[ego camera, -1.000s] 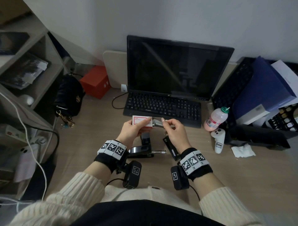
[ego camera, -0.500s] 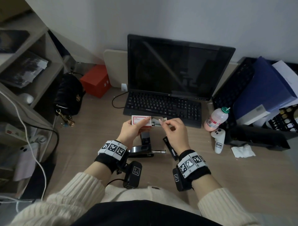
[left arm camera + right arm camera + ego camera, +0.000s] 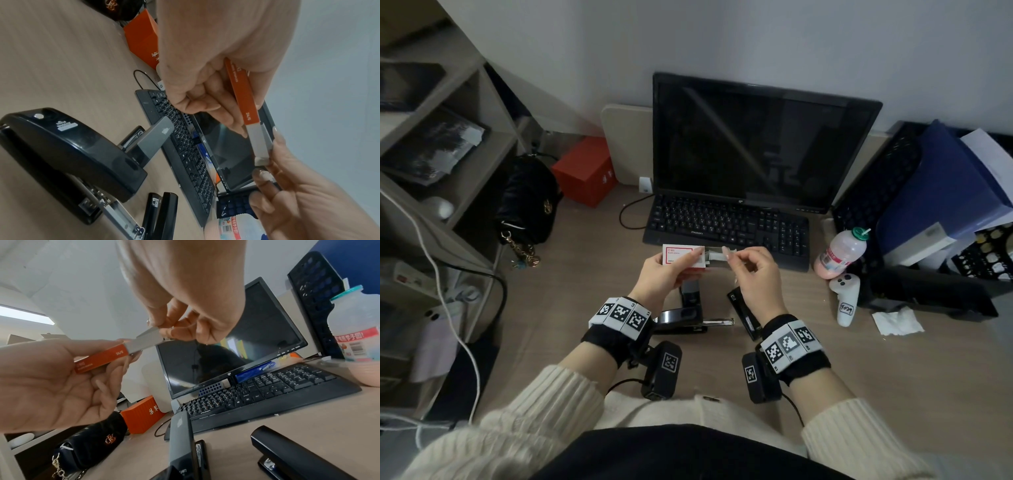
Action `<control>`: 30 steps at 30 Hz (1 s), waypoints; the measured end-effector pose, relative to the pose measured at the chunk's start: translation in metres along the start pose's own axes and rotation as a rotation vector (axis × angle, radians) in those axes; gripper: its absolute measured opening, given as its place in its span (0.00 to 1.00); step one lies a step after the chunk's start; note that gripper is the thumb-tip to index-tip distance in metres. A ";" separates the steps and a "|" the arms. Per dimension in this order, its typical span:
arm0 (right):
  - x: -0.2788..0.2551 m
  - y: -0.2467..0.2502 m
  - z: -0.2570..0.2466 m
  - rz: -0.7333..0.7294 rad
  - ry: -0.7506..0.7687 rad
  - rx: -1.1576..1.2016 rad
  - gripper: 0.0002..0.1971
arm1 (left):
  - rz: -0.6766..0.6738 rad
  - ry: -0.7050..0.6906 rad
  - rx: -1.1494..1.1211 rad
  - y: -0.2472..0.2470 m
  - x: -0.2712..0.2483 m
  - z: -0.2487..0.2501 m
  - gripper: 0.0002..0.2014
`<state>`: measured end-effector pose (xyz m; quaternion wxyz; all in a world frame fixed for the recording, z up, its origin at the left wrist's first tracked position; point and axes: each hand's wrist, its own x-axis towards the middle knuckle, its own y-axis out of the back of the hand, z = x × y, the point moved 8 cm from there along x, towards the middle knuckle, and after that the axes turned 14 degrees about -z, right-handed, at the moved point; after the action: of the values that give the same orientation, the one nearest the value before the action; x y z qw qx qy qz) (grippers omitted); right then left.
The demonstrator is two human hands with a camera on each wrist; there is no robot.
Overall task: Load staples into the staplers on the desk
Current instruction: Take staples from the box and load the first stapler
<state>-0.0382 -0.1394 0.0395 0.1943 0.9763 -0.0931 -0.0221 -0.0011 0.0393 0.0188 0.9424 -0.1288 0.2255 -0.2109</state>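
Note:
My left hand (image 3: 671,270) grips a small staple box (image 3: 681,260), white on top with an orange side (image 3: 240,91). Its grey inner tray (image 3: 717,257) sticks out of the right end, and my right hand (image 3: 750,270) pinches the tray's tip (image 3: 146,339) between thumb and fingers. Both hands hover above the desk in front of the keyboard. Below them lies a large black stapler (image 3: 681,317) with its top raised and its metal magazine rail (image 3: 717,321) pulled out to the right. A slim black stapler (image 3: 744,313) lies beside it, under my right wrist.
A black keyboard (image 3: 726,228) and monitor (image 3: 756,137) stand just behind the hands. At the right are a pink drink bottle (image 3: 840,253), a white controller (image 3: 846,298), a crumpled tissue (image 3: 897,322) and file trays. A black handbag (image 3: 529,198) and an orange box (image 3: 585,171) sit at the left.
Almost nothing: both hands keep the box and its tray in the same place above the staplers, and the right fingers have only shifted slightly on the tray's end.

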 end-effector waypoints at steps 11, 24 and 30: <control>-0.003 0.005 -0.006 0.033 -0.001 0.091 0.19 | -0.039 0.018 -0.032 0.002 0.002 -0.004 0.18; -0.005 0.008 -0.005 0.072 -0.059 0.309 0.17 | -0.063 0.023 -0.071 0.002 0.005 -0.009 0.18; -0.008 0.013 0.002 0.119 -0.083 0.329 0.12 | -0.071 0.015 -0.077 0.005 0.002 -0.009 0.16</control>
<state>-0.0488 -0.1500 0.0429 0.0286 0.9859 -0.1609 -0.0356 -0.0021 0.0409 0.0083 0.9269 -0.1712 0.2359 -0.2366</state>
